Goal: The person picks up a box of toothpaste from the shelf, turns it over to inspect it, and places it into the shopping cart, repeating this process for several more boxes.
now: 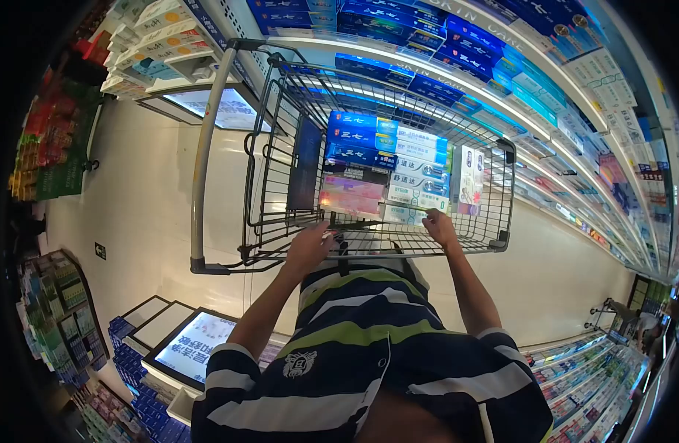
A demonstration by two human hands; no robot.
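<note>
Pale glossy floor (132,192); lit shelves (546,96) of boxes, perhaps toothpaste, flank the aisle.

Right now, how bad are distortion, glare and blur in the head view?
Head view: strong fisheye, the cart and the lit shelf strip bow, corners vignetted black; the strip blows out white; left hand and right hand on the cart look sharp; small print towards the edges unreadable.

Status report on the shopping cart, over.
Left hand and right hand both gripping shopping cart at near rim. Toothpaste boxes stacked inside. Store shelves close ahead and to the right.
</note>
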